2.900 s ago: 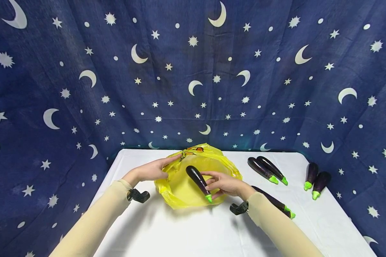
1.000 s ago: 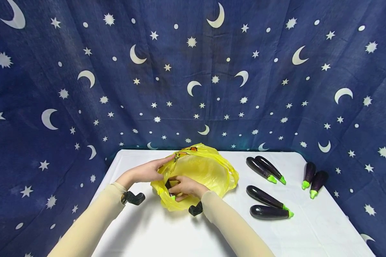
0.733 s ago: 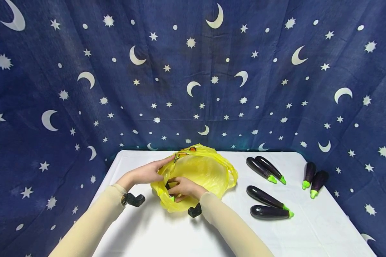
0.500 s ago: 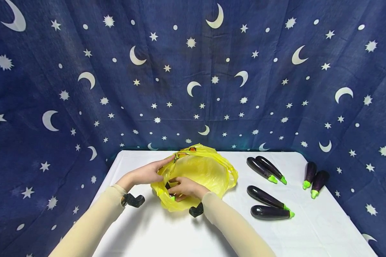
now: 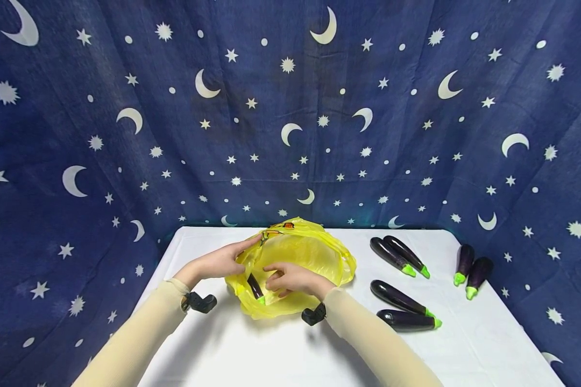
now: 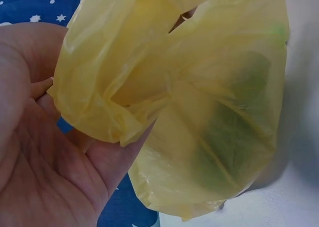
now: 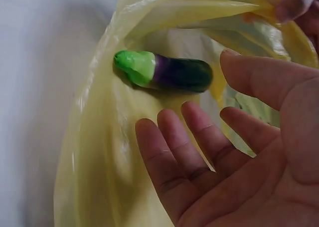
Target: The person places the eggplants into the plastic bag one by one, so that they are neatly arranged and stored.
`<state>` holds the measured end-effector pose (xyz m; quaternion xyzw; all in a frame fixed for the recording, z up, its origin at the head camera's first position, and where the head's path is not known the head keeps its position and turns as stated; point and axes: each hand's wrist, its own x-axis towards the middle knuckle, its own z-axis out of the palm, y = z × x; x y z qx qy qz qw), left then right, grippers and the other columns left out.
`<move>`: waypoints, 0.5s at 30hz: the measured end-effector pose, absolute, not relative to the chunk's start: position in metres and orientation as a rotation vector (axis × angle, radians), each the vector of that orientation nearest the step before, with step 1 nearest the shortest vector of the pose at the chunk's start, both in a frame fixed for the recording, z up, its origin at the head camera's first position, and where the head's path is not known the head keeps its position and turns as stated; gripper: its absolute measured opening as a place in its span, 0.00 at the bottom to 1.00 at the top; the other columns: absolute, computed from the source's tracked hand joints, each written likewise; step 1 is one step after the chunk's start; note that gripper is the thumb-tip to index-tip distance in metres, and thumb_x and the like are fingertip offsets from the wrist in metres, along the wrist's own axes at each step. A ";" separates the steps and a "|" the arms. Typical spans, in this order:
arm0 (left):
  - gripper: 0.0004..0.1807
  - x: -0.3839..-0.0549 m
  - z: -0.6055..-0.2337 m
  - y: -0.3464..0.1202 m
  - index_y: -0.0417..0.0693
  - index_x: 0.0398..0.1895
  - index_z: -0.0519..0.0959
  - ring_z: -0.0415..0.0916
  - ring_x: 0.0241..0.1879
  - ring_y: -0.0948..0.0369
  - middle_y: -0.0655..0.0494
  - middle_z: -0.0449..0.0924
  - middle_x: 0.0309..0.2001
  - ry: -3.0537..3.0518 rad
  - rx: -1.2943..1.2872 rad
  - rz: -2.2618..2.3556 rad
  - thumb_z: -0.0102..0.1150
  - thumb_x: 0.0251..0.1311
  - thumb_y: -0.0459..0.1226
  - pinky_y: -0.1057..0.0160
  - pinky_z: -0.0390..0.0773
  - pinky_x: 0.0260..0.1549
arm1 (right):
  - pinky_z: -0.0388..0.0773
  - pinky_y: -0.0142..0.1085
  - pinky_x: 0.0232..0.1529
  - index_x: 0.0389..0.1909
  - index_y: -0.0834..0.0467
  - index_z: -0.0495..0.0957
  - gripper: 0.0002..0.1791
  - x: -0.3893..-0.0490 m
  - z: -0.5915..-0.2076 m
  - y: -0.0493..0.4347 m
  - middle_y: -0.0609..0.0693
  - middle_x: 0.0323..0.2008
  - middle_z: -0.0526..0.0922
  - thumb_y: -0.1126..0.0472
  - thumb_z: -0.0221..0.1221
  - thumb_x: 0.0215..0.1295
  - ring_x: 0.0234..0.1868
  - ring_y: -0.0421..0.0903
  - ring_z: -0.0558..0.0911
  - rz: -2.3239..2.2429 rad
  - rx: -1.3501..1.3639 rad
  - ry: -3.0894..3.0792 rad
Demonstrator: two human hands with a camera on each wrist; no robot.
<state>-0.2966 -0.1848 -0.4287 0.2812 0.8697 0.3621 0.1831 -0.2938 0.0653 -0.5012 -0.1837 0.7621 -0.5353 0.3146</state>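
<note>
right grip (image 5: 296,279) retreated; eggplant (image 5: 255,286) in bag (image 5: 314,252)

Left arm (image 5: 130,336): one, cream-sleeved, slanting inward. Left hand (image 5: 214,262): nearer the left edge of the table (image 5: 271,357); thumb and fingers gripping. Right arm (image 5: 384,341): one, likewise sleeved. Right hand (image 5: 296,278): fingers parted, slightly bent.

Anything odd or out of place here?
One thing: in the head view, the rightmost eggplant lies at the right edge of the table, its blunt end seeming to jut past it. Nothing looks spilled around the yellow bag.
</note>
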 end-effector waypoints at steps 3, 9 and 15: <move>0.51 -0.296 -0.429 -0.184 0.58 0.84 0.49 0.56 0.75 0.51 0.52 0.52 0.81 2.462 0.793 1.021 0.55 0.56 0.26 0.45 0.60 0.71 | 0.80 0.53 0.53 0.73 0.61 0.68 0.35 -0.292 -0.493 0.075 0.52 0.49 0.83 0.58 0.66 0.67 0.54 0.60 0.81 -1.365 -0.522 2.042; 0.51 -0.295 -0.431 -0.184 0.55 0.84 0.49 0.55 0.75 0.52 0.52 0.53 0.80 2.486 0.804 1.012 0.55 0.56 0.27 0.46 0.60 0.71 | 0.79 0.50 0.55 0.73 0.58 0.69 0.35 -0.287 -0.479 0.099 0.59 0.56 0.82 0.58 0.66 0.67 0.52 0.48 0.82 -1.279 -0.647 2.107; 0.50 -0.294 -0.432 -0.184 0.56 0.84 0.50 0.55 0.75 0.51 0.52 0.53 0.80 2.492 0.791 1.025 0.55 0.56 0.27 0.45 0.58 0.71 | 0.77 0.42 0.58 0.72 0.54 0.72 0.33 -0.281 -0.464 0.133 0.58 0.58 0.81 0.57 0.67 0.66 0.62 0.53 0.78 -1.225 -0.723 2.126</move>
